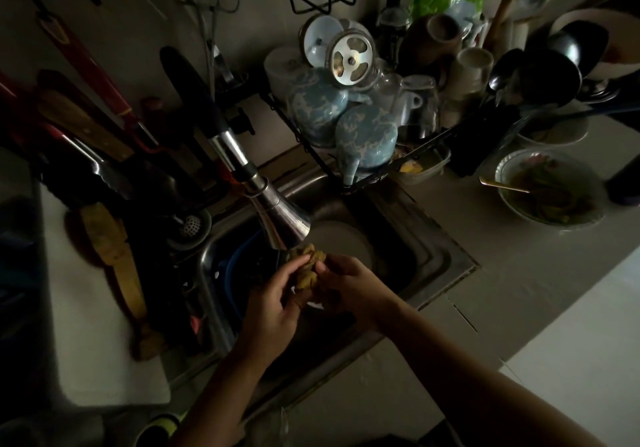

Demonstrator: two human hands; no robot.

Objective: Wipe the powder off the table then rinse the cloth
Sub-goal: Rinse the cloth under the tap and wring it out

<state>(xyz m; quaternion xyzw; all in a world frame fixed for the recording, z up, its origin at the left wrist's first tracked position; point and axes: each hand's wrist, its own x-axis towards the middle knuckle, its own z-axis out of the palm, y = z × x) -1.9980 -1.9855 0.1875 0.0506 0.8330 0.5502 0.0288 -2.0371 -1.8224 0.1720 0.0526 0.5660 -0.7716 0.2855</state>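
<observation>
A crumpled yellowish cloth (306, 266) is bunched between both hands over the steel sink (446, 256), just under the cone-shaped chrome faucet head (282, 223). My left hand (273, 302) grips the cloth from the left with curled fingers. My right hand (349, 285) pinches it from the right. The scene is dim, and I cannot tell whether water is running.
A plate (341, 242) and a blue basin (235, 273) lie in the sink. A dish rack (349, 124) with cups stands behind it. A bowl with a spoon (547, 190) sits on the counter at right. A white cutting board (93, 342) with a wooden utensil lies at left.
</observation>
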